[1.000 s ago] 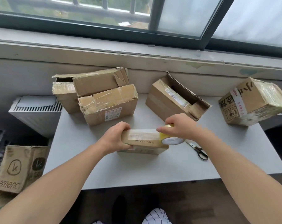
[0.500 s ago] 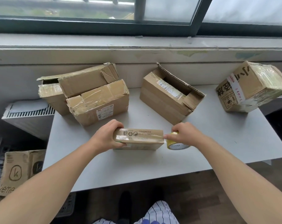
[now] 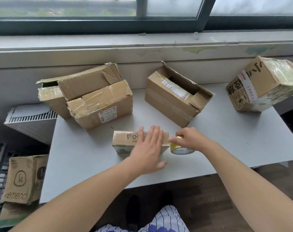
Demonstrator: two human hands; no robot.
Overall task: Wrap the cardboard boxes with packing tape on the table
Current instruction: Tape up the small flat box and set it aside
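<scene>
Left hand: lies flat on top of the small box; fingers straight and a little spread, gripping nothing; the thumb points out on the near side.
Small cardboard box: on the table, under the left fingers; glossy tape runs along its top.
Right hand: curled round the tape roll from above and gripping it; its fingertips are at the right end of the small box.
Packing tape roll: yellowish, on its edge, touching the right end of the small box, just right of the left fingers.
Table: grey, below both hands.
Labelled box: beyond the left fingers, towards the left; crumpled tape on top, white label in front.
Open box: beyond the right fingers, one flap up.
Stacked boxes: behind the labelled box, touching it.
Printed box: well apart, far right of the right fingers, tilted, wrapped in glossy tape.
</scene>
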